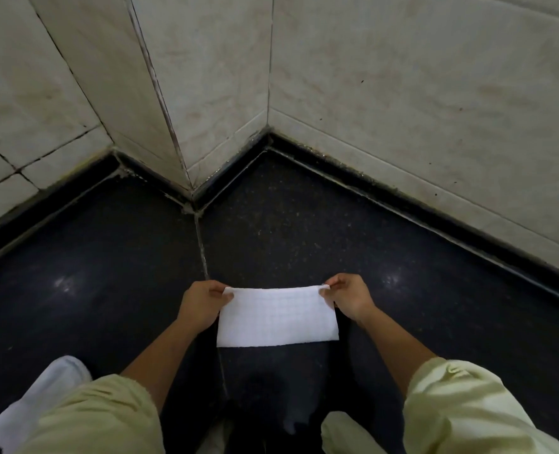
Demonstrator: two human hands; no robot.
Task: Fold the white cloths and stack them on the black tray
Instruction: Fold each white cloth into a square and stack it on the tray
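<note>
Sleeves, cloth, dark counter, tiled walls

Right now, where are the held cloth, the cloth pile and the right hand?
held cloth (276, 317): head view, middle of its flat face.
cloth pile (44, 388): head view, top of the heap.
right hand (348, 298): head view, back of the hand.

- A tiled utility space of some kind; whether kitchen, laundry or washroom cannot be told.
- Pale marbled wall tiles with dark grout lines cover every wall in view, meeting at one jutting corner and one inner corner.
- The dark stone surface below them is speckled and polished (two spots of light glint off it), with a grouted seam running down it.
- Grime sits in the joint where wall meets stone.
- A heap of white cloths lies at the lower left edge.
</note>
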